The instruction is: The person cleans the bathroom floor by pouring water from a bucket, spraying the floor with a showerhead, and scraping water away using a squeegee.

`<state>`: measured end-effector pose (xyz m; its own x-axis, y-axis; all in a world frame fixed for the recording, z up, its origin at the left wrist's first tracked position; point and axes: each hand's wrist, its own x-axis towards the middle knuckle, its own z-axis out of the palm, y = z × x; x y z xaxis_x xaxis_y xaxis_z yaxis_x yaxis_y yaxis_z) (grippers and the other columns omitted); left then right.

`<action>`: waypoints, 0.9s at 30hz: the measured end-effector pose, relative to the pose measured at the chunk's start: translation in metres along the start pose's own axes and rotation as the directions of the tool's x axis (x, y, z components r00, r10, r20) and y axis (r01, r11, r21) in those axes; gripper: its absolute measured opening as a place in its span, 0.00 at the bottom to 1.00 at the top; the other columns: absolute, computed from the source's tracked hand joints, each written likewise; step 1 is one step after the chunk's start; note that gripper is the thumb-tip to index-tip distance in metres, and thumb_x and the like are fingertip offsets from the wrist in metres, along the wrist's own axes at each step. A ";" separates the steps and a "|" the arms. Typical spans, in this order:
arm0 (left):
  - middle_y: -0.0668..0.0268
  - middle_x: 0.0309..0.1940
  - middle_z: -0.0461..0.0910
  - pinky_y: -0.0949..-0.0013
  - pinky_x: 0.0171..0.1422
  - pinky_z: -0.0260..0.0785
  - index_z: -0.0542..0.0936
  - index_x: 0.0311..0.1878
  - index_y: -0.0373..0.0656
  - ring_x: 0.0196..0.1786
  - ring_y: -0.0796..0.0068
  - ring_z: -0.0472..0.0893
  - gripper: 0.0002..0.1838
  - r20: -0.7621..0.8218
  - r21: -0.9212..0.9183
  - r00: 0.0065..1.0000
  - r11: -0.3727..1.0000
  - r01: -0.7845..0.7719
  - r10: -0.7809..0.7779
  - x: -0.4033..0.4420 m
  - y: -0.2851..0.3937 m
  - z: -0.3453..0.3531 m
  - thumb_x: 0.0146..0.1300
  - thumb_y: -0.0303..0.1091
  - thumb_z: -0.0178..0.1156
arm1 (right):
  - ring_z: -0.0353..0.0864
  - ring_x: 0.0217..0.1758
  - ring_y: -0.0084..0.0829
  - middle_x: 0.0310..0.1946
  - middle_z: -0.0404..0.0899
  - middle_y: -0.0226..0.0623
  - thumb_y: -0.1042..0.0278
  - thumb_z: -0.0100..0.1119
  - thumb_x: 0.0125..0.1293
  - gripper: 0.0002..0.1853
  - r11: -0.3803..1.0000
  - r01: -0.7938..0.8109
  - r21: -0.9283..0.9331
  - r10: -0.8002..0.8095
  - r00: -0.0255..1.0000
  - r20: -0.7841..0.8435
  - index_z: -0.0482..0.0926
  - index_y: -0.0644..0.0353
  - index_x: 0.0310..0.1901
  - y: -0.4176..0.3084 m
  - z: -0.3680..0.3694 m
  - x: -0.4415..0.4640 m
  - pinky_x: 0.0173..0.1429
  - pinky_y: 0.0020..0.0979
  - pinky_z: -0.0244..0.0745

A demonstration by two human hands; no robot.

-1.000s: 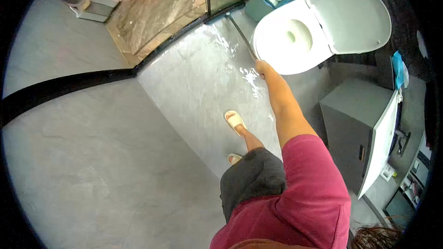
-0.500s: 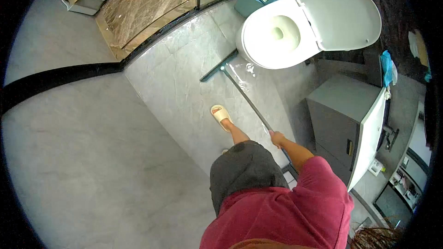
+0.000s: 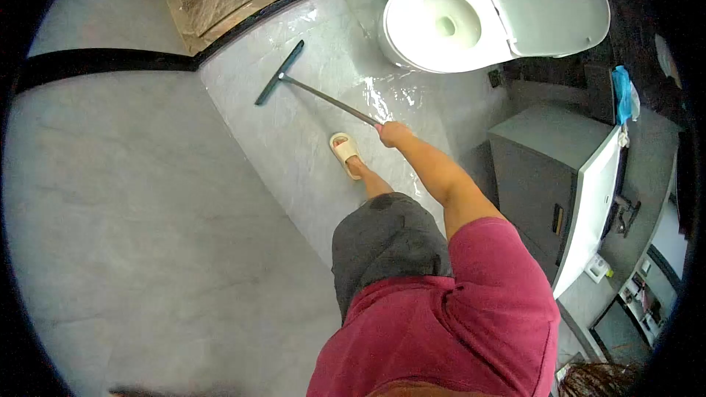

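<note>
Grey-shafted squeegee (image 3: pixel 280 73) sat blade-down on wet floor (image 3: pixel 331 48) beyond the slipper (image 3: pixel 345 147), right hand (image 3: pixel 395 134) wrapped snugly round its shaft (image 3: pixel 323 96), arm (image 3: pixel 445 173) extended, presumably for reach; left hand out of view, grip unknown.

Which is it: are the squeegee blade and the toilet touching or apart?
Apart: the head view plainly shows floor between the squeegee blade and the toilet.
</note>
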<state>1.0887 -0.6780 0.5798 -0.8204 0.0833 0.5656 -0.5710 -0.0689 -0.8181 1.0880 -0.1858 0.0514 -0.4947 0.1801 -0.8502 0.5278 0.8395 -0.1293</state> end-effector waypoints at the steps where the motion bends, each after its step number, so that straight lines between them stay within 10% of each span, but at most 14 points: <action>1: 0.39 0.56 0.52 0.42 0.57 0.47 0.50 0.61 0.40 0.57 0.37 0.54 0.44 -0.002 0.015 1.000 1.000 0.003 -0.003 -0.004 -0.003 0.009 0.50 0.65 0.40 | 0.71 0.45 0.46 0.41 0.72 0.48 0.48 0.28 0.62 0.28 0.998 -0.026 -0.054 0.023 0.999 -0.044 0.73 0.65 0.39 0.008 0.011 -0.001 0.48 0.41 0.65; 5: 0.65 0.49 0.69 0.48 0.42 0.61 0.68 0.52 0.63 0.46 0.67 0.69 0.28 -0.183 -0.120 0.983 0.993 0.014 -0.036 -0.024 -0.022 0.061 0.48 0.62 0.50 | 0.70 0.50 0.42 0.45 0.71 0.43 0.46 0.28 0.62 0.27 0.985 -0.165 -0.053 0.167 0.985 0.041 0.72 0.59 0.45 0.111 0.027 -0.059 0.50 0.40 0.65; 6: 0.59 0.52 0.65 0.54 0.50 0.60 0.70 0.51 0.53 0.50 0.61 0.67 0.24 0.003 -0.018 0.966 0.966 -0.258 0.258 -0.033 -0.022 0.002 0.52 0.51 0.54 | 0.70 0.49 0.41 0.44 0.72 0.43 0.44 0.30 0.61 0.28 0.941 -0.315 -0.127 0.318 0.948 0.008 0.72 0.59 0.44 0.152 0.044 -0.060 0.49 0.40 0.65; 8: 0.54 0.56 0.59 0.56 0.57 0.56 0.69 0.51 0.47 0.56 0.57 0.63 0.21 -0.312 -0.781 0.947 0.550 -0.298 0.070 -0.072 -0.013 0.038 0.54 0.43 0.53 | 0.69 0.49 0.43 0.42 0.72 0.45 0.47 0.29 0.62 0.27 0.928 -0.339 -0.155 0.329 0.940 -0.087 0.72 0.62 0.43 0.229 0.048 -0.103 0.49 0.41 0.65; 14: 0.53 0.59 0.55 0.55 0.62 0.47 0.68 0.51 0.42 0.62 0.55 0.53 0.20 0.028 -0.999 0.827 0.003 0.032 0.561 -0.298 -0.019 -0.105 0.52 0.32 0.53 | 0.73 0.44 0.39 0.39 0.75 0.42 0.49 0.39 0.60 0.22 0.836 -0.446 -0.319 0.358 0.885 -0.298 0.75 0.61 0.39 0.334 0.019 -0.189 0.46 0.36 0.69; 15: 0.51 0.58 0.54 0.54 0.61 0.47 0.66 0.50 0.40 0.62 0.53 0.53 0.23 0.139 -0.951 0.736 -0.118 0.286 0.663 -0.337 -0.024 -0.118 0.48 0.28 0.55 | 0.75 0.42 0.40 0.36 0.76 0.42 0.50 0.39 0.60 0.22 0.843 -0.418 -0.338 0.300 0.887 -0.350 0.75 0.61 0.37 0.345 0.016 -0.191 0.44 0.36 0.69; 19: 0.50 0.54 0.60 0.59 0.60 0.50 0.68 0.48 0.40 0.59 0.52 0.56 0.22 0.084 -0.913 0.343 -0.065 0.402 0.935 -0.589 -0.072 -0.066 0.48 0.33 0.58 | 0.75 0.41 0.38 0.34 0.76 0.42 0.51 0.40 0.59 0.20 0.882 -0.291 -0.370 0.124 0.902 -0.414 0.76 0.60 0.34 0.318 0.023 -0.227 0.41 0.36 0.70; 21: 0.52 0.49 0.67 0.64 0.57 0.56 0.73 0.43 0.39 0.53 0.57 0.65 0.16 0.233 -0.650 -0.335 0.402 0.645 0.913 -0.685 -0.103 -0.049 0.51 0.36 0.54 | 0.75 0.40 0.39 0.33 0.76 0.42 0.55 0.38 0.60 0.19 0.889 -0.074 -0.451 -0.077 0.948 -0.308 0.75 0.60 0.33 0.283 0.021 -0.250 0.41 0.37 0.70; 24: 0.56 0.43 0.73 0.68 0.54 0.59 0.74 0.41 0.40 0.48 0.63 0.71 0.15 0.078 -0.423 -0.462 0.449 0.787 0.883 -0.737 -0.138 -0.038 0.52 0.38 0.53 | 0.77 0.34 0.40 0.32 0.76 0.42 0.65 0.40 0.58 0.13 0.902 0.098 -0.421 -0.185 0.968 -0.170 0.75 0.61 0.32 0.226 0.077 -0.213 0.34 0.38 0.72; 25: 0.58 0.40 0.74 0.69 0.53 0.60 0.74 0.41 0.39 0.47 0.66 0.71 0.15 0.063 -0.582 -0.482 0.424 0.694 0.874 -0.740 -0.132 -0.035 0.53 0.38 0.53 | 0.77 0.33 0.40 0.30 0.76 0.43 0.67 0.45 0.54 0.10 0.834 0.296 -0.465 -0.406 0.900 -0.156 0.76 0.61 0.31 0.216 0.111 -0.179 0.34 0.38 0.72; 27: 0.61 0.37 0.76 0.71 0.51 0.61 0.73 0.42 0.39 0.46 0.68 0.72 0.16 0.063 -0.719 -0.499 0.386 0.578 0.865 -0.741 -0.117 -0.043 0.54 0.39 0.52 | 0.77 0.33 0.42 0.31 0.75 0.47 0.69 0.45 0.53 0.11 0.897 0.262 -0.356 -0.311 0.946 -0.087 0.74 0.65 0.32 0.146 0.154 -0.143 0.35 0.37 0.72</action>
<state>1.7645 -0.6889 0.2518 -0.0864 -0.1641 -0.9827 -0.6734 0.7365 -0.0638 1.3422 -0.1684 0.0758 -0.6927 -0.0463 -0.7198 0.0981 0.9826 -0.1577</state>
